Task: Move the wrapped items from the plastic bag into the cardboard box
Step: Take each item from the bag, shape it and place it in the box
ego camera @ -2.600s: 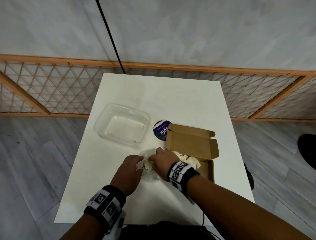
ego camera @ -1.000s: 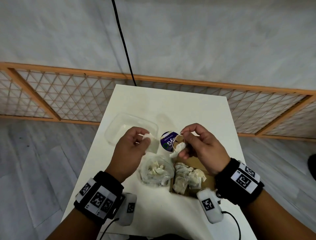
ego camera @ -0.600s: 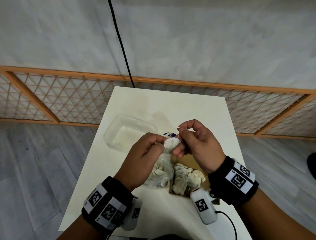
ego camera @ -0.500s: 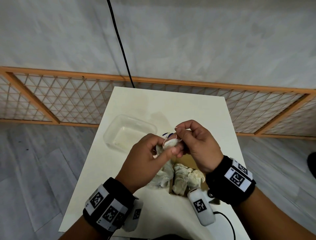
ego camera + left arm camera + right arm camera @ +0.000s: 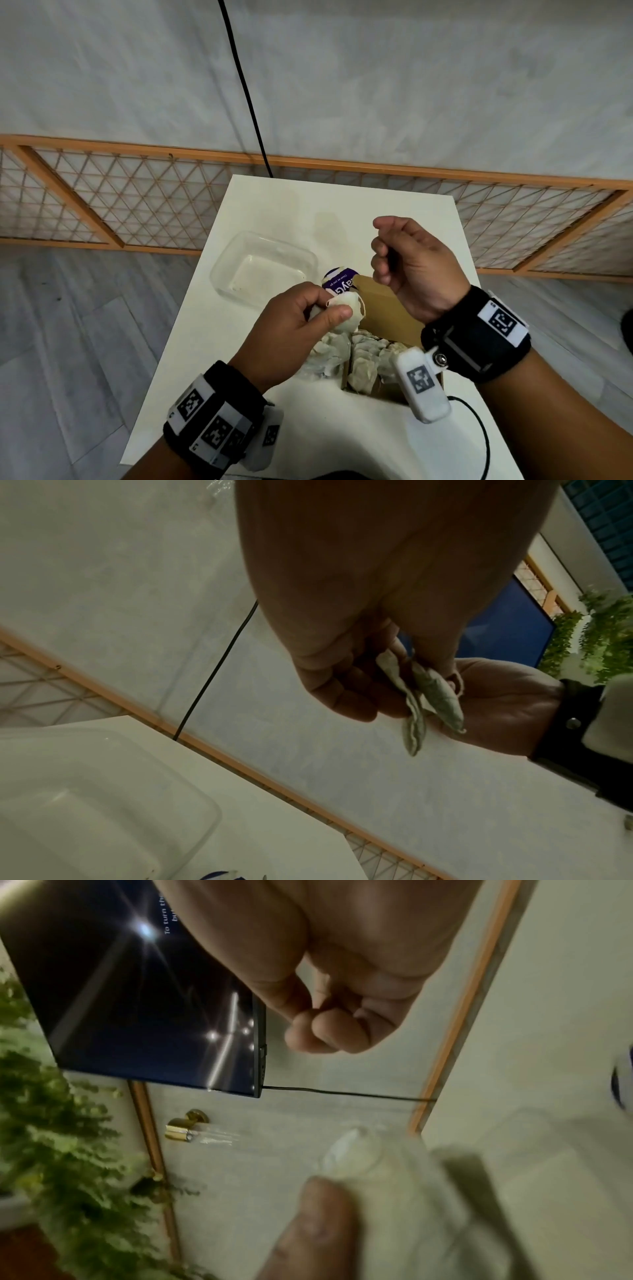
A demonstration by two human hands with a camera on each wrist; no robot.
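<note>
My left hand [image 5: 327, 308] pinches a small white wrapped item [image 5: 347, 303] between thumb and fingers, just above the clear plastic bag [image 5: 325, 356], which holds more wrapped items. The left wrist view shows the same crumpled item [image 5: 424, 696] in my left hand [image 5: 404, 669]. My right hand [image 5: 380, 255] hovers higher, over the open cardboard box [image 5: 387, 315], its fingers curled with nothing seen in them. In the right wrist view my right hand [image 5: 318, 1031] also looks empty. Several wrapped items [image 5: 368, 359] lie in the box's near end.
A clear plastic tub [image 5: 263, 267] stands on the white table [image 5: 342, 212] left of the box, with a round purple lid [image 5: 340, 284] between them. A wooden lattice fence [image 5: 137, 205] and a black cable [image 5: 246, 89] lie beyond the table.
Both hands held the wrapped item together half a second ago. My right hand has let go and lifted up and right; my left hand keeps the item, a little lower.
</note>
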